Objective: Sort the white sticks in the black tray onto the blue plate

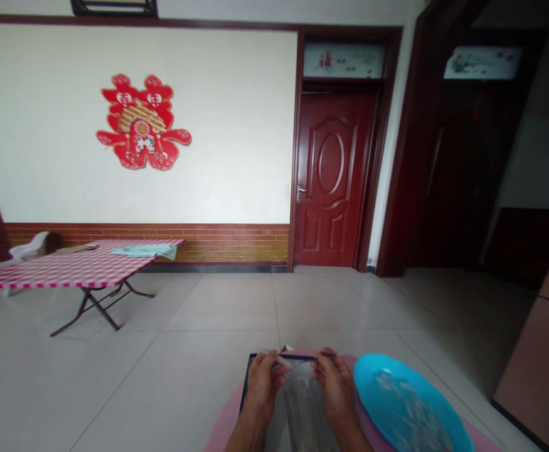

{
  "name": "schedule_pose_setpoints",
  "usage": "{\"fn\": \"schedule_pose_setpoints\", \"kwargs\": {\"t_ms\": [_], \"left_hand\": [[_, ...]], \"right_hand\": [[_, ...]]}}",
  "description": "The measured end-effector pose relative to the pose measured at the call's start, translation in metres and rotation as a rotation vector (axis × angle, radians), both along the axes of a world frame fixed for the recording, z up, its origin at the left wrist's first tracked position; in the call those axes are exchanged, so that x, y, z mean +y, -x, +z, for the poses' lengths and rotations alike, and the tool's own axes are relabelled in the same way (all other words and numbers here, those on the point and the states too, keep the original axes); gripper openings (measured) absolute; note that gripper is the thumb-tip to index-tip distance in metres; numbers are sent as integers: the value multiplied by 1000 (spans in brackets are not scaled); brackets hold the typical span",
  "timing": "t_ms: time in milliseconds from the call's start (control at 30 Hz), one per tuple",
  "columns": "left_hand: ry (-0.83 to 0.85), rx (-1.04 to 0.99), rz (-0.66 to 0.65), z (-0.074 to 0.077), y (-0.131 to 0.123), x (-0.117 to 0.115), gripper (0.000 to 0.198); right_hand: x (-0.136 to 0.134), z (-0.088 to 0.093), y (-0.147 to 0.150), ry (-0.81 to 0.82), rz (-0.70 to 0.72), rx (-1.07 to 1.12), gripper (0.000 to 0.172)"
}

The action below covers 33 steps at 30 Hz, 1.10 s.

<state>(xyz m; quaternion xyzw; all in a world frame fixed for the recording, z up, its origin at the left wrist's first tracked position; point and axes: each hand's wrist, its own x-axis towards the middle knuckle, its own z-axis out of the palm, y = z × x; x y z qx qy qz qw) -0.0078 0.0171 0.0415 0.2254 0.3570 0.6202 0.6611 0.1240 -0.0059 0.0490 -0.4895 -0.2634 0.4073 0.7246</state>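
My left hand [262, 383] and my right hand [333, 383] both pinch the far edge of a clear plastic bag [302, 402] that lies between them. Something silvery shows through the bag; I cannot make out what it is. The bag rests over a dark flat tray [247, 376] on a pink round surface [222, 433]. A small white corner sticks up at the bag's top edge between my fingers. Just right of my right hand sits a blue plate [373, 383] with pale pieces on it.
A folding table with a red-checked cloth [67, 267] stands at the left, a pale cloth on it. Tiled floor [255, 314] stretches ahead to a wall with a red paper decoration [142, 122] and a red-brown door [333, 182]. A pink cabinet [542, 351] stands at the right.
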Motion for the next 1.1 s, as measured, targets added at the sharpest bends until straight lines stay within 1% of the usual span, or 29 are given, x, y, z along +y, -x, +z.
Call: {"fn": "schedule_pose_setpoints", "kwargs": {"t_ms": [167,300,467,633,767,867,933,1000,1100], "left_hand": [[5,6,0,-5,0,1,22],[9,-18,-15,-7,0,1,21],[64,-135,-45,-4,2,1,18],[78,-183,-56,0,0,-2,18],[56,-223,-126,0,-4,-6,15],[63,-267,-133,0,-5,-6,12],[79,-277,-122,1,-5,-7,11],[84,-276,-126,2,-5,-7,10],[62,-250,-187,3,-5,-9,10]], "right_hand": [[-1,2,6,-26,23,-38,31],[1,0,8,-19,40,-72,35],[3,-6,2,-10,33,-128,40],[2,-4,5,-30,51,-195,37],[-1,2,15,-64,141,-259,34],[-4,7,18,-17,209,-234,46],[-5,9,18,9,217,-202,52],[-6,9,17,0,194,-205,47],[-5,6,13,-41,174,-219,40]]}}
